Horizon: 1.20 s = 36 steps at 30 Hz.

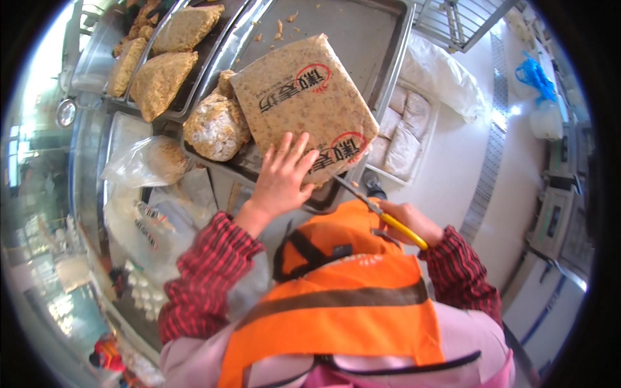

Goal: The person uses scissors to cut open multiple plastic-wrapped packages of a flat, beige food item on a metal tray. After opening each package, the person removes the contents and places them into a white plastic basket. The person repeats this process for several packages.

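A square block of brown crumbly food (286,104) lies in a metal baking tray (373,43), wrapped in clear plastic film that bears printed writing. My left hand (285,174) rests flat on its near edge, fingers spread, pressing and not gripping. In my right hand (412,220) is a yellow-handled metal tool (359,194) with a long narrow blade. Its tip meets the near right corner of the block; whether it is scissors or another tool is not certain. Left of the block sits a rough lump of the food (217,127), partly whitish, in the same tray.
More trays with brown food slabs (165,80) stand at the upper left. A clear plastic bag (140,162) with a brown lump lies below them. To the right, a white crate (417,165) holds several wrapped packs near the floor. A metal rack (458,24) stands beyond.
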Tool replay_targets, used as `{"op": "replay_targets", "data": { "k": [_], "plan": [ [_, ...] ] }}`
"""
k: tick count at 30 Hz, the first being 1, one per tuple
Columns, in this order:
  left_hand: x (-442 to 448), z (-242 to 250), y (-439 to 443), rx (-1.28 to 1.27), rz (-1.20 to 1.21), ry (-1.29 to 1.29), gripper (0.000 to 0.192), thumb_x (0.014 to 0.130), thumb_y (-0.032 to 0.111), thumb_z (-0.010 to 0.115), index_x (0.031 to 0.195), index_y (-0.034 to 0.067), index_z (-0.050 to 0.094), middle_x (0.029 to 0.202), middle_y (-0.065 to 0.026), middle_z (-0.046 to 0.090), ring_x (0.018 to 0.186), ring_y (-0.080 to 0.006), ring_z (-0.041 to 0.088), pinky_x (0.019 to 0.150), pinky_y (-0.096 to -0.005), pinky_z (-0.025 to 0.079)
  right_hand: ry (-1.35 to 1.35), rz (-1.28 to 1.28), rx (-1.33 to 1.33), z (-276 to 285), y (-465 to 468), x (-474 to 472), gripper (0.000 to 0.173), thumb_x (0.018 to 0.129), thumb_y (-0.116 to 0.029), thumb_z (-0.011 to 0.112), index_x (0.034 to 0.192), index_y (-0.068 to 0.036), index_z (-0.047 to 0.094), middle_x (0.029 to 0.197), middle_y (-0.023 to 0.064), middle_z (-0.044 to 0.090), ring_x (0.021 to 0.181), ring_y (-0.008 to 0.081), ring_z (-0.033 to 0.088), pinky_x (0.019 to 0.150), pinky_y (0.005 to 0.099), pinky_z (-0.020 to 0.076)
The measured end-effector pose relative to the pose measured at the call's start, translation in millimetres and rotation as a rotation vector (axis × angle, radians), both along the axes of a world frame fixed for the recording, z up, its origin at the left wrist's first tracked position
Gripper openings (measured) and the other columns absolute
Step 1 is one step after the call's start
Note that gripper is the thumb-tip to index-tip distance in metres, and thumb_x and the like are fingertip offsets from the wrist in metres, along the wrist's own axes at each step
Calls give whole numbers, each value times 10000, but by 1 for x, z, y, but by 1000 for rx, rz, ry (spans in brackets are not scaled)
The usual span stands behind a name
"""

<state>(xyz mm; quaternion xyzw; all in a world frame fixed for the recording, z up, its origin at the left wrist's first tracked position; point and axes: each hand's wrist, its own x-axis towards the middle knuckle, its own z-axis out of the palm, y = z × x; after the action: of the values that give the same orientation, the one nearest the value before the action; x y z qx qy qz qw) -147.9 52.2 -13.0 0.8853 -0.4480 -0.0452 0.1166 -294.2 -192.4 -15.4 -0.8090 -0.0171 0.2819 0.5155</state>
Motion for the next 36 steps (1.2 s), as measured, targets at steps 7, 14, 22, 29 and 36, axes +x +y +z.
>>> {"op": "replay_targets", "data": {
  "k": [7,14,22,29,36],
  "plan": [
    [2,-3,0,8,-4,-1,616,625,259,715,1180,116,488,1362,-118,329,1251,-346,303,963,-506,310,87,80,105,-8,8,1,296,760,-37,507,1055,-57,492,731,45,578,608,131,556,513,261,433],
    [2,-2,0,-4,5,9,621,622,257,717,1182,115,487,1364,-109,331,1258,-338,297,972,-504,303,106,20,149,-7,11,0,291,751,-19,494,1041,-34,493,723,67,569,611,172,558,535,281,437],
    [1,-6,-2,-15,47,22,648,619,256,718,1188,71,470,1370,-100,325,1269,-308,290,992,-492,284,-114,-196,217,-36,39,-4,252,723,53,471,971,11,481,729,121,568,664,233,582,574,301,442],
    [2,-11,-5,-237,55,-62,377,598,109,690,945,65,549,1081,-70,516,1033,-275,493,825,-376,422,35,-156,228,-30,28,-10,326,699,68,490,1008,-34,478,751,42,527,672,125,547,606,246,447],
    [-7,-25,-18,-277,139,-98,153,597,23,581,691,67,468,711,-61,507,678,-246,548,565,-342,458,140,-142,269,-16,30,-8,410,707,68,484,1106,-29,468,783,38,530,684,112,545,572,228,445]
  ]
}}
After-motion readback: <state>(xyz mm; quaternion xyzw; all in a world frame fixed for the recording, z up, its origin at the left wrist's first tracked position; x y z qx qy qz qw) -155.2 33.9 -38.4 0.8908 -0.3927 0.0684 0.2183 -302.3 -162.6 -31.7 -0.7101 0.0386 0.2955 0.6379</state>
